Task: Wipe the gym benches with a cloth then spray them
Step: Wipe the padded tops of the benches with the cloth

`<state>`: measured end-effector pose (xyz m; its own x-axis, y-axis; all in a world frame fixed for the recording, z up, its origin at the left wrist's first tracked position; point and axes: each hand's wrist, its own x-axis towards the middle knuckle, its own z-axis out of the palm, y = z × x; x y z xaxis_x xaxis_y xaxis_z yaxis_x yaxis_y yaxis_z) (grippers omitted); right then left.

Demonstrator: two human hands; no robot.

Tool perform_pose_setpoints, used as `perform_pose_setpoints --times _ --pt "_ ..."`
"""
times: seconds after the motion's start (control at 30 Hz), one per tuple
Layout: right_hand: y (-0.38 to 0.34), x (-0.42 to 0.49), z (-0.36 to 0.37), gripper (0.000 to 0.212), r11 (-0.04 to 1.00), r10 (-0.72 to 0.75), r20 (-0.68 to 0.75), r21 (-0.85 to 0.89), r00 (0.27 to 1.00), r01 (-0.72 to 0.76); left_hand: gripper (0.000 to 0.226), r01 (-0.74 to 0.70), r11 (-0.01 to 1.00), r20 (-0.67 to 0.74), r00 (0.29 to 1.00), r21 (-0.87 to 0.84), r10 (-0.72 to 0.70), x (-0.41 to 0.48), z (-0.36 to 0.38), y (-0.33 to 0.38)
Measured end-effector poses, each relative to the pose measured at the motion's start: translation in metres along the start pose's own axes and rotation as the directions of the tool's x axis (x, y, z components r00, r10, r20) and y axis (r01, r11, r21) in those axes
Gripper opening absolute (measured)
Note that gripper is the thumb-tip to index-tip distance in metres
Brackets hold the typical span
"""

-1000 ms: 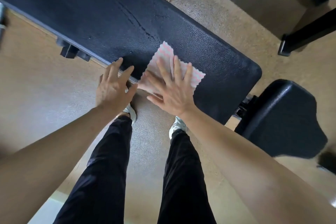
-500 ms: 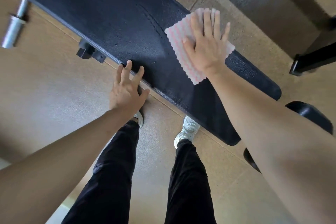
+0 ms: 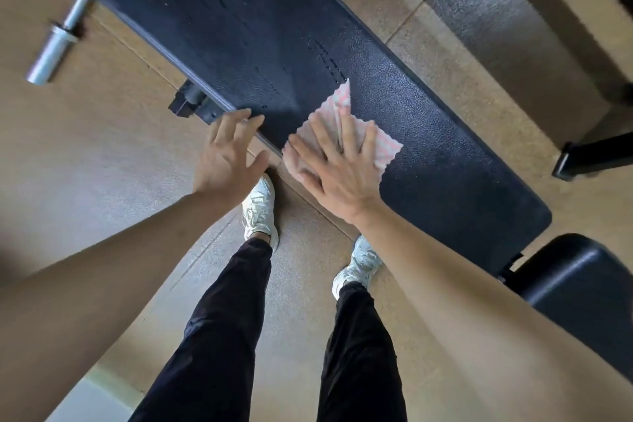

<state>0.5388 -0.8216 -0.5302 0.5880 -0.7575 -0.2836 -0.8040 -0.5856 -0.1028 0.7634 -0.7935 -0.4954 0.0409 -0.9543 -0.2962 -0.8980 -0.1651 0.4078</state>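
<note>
Black bench [image 3: 428, 120], right hand [image 3: 339, 175] flat on cloth [image 3: 386, 148]

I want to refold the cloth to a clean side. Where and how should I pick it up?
Probably pinch the far corner of the cloth, which looks raised off the bench pad, coming from above. The rest lies flat under the right hand, leaving little edge to pinch.

head view, looking steeply down, close
</note>
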Motion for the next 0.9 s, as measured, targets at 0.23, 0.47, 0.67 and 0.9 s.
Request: perform_pose_setpoints --times 0.23,0.47,0.67,0.9 --pt "0.069 0.061 -0.015 0.066 0.995 0.075 0.006 -0.063 0.997 -0.074 0.071 0.143 0.989 -0.08 0.987 0.047 -0.139 0.045 -0.005 -0.032" --pt "0.068 0.124 -0.036 0.063 0.89 0.452 -0.028 0.087 0.892 -0.448 0.071 0.14 0.988 -0.022 0.99 0.07 -0.139 0.047 -0.014 -0.032" --pt "-0.01 0.11 -0.026 0.07 0.981 0.195 -0.054 0.03 0.979 -0.194 0.063 0.091 0.994 0.036 0.995 0.062 -0.093 0.051 -0.032 -0.041" --pt "-0.052 0.103 -0.02 0.063 1.0 -0.015 -0.016 -0.023 1.0 0.015 0.049 -0.091 0.995 0.048 0.994 -0.033 0.093 0.048 -0.049 -0.075"
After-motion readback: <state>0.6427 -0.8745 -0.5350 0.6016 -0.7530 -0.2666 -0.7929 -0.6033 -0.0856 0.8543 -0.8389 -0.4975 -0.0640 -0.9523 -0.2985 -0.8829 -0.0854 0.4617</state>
